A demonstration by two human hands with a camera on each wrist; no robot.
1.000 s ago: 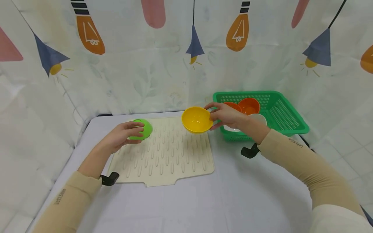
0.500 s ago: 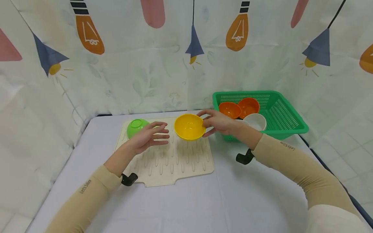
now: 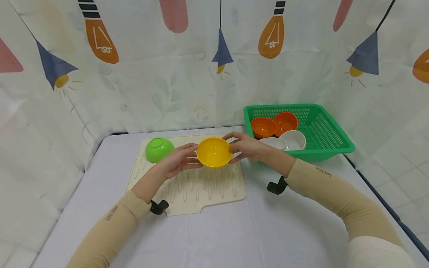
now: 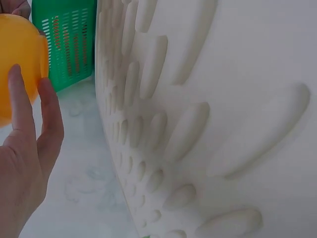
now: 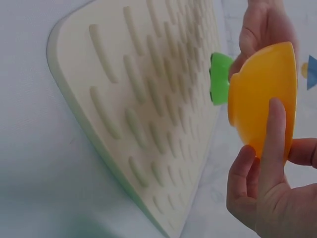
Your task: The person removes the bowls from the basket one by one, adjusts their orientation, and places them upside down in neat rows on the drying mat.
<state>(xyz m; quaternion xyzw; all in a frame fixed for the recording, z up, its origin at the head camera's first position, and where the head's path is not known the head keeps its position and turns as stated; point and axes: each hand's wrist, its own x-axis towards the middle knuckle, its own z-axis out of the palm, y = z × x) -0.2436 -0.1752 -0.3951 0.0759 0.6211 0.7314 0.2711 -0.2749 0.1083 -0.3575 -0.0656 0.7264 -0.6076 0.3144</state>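
Observation:
A yellow bowl [image 3: 213, 152] is held upright just above the cream ribbed mat [image 3: 187, 182]. My right hand [image 3: 232, 148] pinches its right rim between thumb and fingers; the right wrist view shows a finger lying up the yellow bowl's [image 5: 262, 89] outer wall. On the bowl's left side, my left hand [image 3: 191, 156] touches it with fairly straight fingers, which the left wrist view shows laid against the yellow bowl [image 4: 20, 49]. A green bowl [image 3: 159, 149] lies upside down on the mat's far left corner, apart from both hands.
A green plastic basket [image 3: 330, 134] stands at the back right, holding two orange bowls [image 3: 263, 126] and two white bowls [image 3: 293, 139]. A printed curtain closes off the back and sides. The grey table [image 3: 234, 230] runs towards me in front of the mat.
My right hand brought the yellow bowl leftward and lower over the mat. My left hand left the green bowl, moved right and now touches the yellow bowl.

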